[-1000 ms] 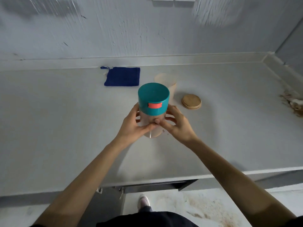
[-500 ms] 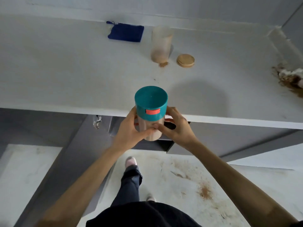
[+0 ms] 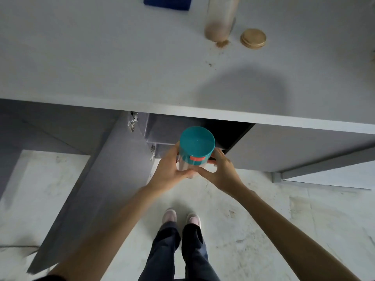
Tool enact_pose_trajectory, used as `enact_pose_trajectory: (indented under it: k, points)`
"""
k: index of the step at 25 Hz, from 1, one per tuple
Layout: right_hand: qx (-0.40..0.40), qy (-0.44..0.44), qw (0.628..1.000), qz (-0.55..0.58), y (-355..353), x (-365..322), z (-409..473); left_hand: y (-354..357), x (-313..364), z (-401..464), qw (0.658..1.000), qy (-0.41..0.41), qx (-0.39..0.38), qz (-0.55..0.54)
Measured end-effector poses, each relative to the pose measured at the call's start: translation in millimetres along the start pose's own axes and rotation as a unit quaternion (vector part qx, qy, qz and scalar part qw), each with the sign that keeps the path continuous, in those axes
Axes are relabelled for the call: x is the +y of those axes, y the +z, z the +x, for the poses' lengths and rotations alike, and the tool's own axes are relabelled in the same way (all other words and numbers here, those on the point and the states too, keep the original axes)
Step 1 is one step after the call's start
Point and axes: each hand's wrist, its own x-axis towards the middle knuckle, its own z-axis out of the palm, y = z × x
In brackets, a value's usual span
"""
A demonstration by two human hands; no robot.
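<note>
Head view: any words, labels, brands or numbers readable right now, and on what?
None can be read.
The orange tab on the teal-lidded jar is blank or too small to tell.
The clear jar, wooden lid and blue cloth on the counter show no writing.

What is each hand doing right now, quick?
Left hand: closed, holding the teal-lidded jar.
Right hand: closed, holding the same jar from the other side.
</note>
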Motion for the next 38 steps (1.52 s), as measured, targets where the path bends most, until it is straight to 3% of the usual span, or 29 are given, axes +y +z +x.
enact_pose_trajectory:
  k: [7, 19, 30, 38]
  points:
    - [0.032, 0.032, 0.998, -0.037, 58.9, 64.3, 51.8, 23.1, -98.8, 47.7, 0.999, -0.019, -0.006, 0.037]
    - [0.039, -0.053, 0.997, -0.039, 118.5, 157.6, 233.9, 35.0, -241.2, 199.0, 0.991, 0.009, 0.079, 0.105]
    - [0.039, -0.038, 0.996, -0.07, 123.1, 194.6, 300.1, 48.4, -268.7, 256.9, 0.995, -0.008, 0.056, 0.087]
    - [-0.005, 0.022, 0.991, -0.132, 95.8, 171.9, 241.4, 20.9, -212.4, 207.8, 0.985, -0.081, 0.033, 0.148]
